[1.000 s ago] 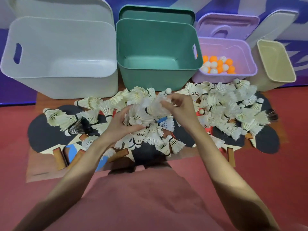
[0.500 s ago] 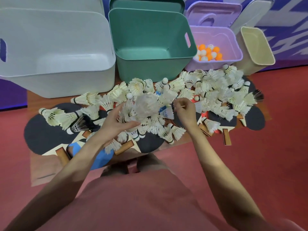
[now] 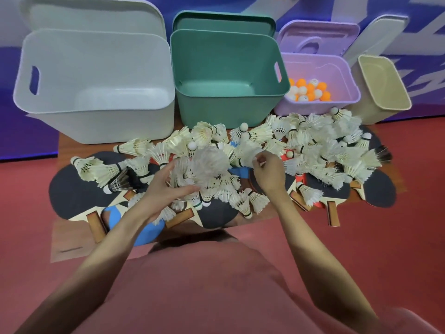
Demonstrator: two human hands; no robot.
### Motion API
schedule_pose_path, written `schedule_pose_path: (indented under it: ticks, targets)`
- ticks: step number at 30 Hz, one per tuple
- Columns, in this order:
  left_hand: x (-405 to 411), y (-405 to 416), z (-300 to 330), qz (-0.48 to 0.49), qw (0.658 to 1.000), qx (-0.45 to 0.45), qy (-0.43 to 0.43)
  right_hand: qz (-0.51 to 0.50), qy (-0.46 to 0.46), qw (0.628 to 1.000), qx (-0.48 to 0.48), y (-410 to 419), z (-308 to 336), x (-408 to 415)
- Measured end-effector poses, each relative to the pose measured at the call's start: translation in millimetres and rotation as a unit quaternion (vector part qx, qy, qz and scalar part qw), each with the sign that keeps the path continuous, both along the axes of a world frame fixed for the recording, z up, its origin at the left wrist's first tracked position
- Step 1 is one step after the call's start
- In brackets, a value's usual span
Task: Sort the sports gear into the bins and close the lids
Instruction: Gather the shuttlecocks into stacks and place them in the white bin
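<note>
- Head view shows the shuttlecocks (image 3: pixel 320 150) heaped loose on the floor mat in front of the bins, many lying over the table tennis paddles (image 3: pixel 79 186).
- Left hand (image 3: pixel 163 186) cups a blurred bunch of shuttlecocks (image 3: pixel 207 165) lifted just above the middle of the heap, fingers curled round the feathers.
- Right hand (image 3: pixel 267 174) pinches the feather skirt of one more shuttlecock (image 3: pixel 245 156) beside that bunch, thumb and fingertips closed on it.
- These should handle as very light things; the feather skirts look thin and easily crushed or bent, while the rounded cork ends are the firm part.
- Best hold is probably by the cork or low on the skirt, with a loose cupping grip for a bunch; nested skirts may snag and drag neighbours along.
- Paddles beneath are stiff and flat; their wooden handles (image 3: pixel 333 213) stick out at the edges and look the natural place to grip.
- White bin (image 3: pixel 96 126) and green bin (image 3: pixel 231 114) stand open just behind the heap, nothing visible inside.
- Purple bin (image 3: pixel 320 104) holds orange and white balls (image 3: pixel 309 90); a beige bin (image 3: pixel 385 92) stands at the far right.
- Lids (image 3: pixel 224 20) lean upright behind the bins, none fitted.
</note>
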State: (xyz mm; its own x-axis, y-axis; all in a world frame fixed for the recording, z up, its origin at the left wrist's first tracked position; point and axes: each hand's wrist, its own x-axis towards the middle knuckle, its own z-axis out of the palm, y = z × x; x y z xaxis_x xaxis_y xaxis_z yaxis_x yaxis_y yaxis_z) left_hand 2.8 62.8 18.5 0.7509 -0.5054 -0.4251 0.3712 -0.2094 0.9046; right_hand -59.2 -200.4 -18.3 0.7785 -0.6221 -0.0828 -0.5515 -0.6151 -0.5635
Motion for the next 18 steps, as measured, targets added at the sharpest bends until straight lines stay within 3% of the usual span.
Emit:
schedule_pose_path:
  ticks: [3, 5, 10, 18]
  targets:
    - [-0.6, -3.7, -0.8, 0.006, 1.0, 0.001, 0.011, 0.017, -0.187, 0.981, 0.042, 5.0, 51.4, -3.9]
    - [-2.1, -7.1, -2.1, 0.011, 1.0, -0.006, 0.013, 0.05, -0.264, 0.96, 0.077, 11.0, 77.7, -7.1]
    - [-6.8, -19.2, -2.5, 0.011, 1.0, -0.015, 0.008, 0.174, -0.268, 0.944, 0.086, 16.6, 96.3, -14.9]
    - [-7.8, -38.5, -1.1, 0.01, 1.0, -0.012, 0.0, 0.23, -0.256, 0.935, 0.089, 2.7, 88.5, -24.8]
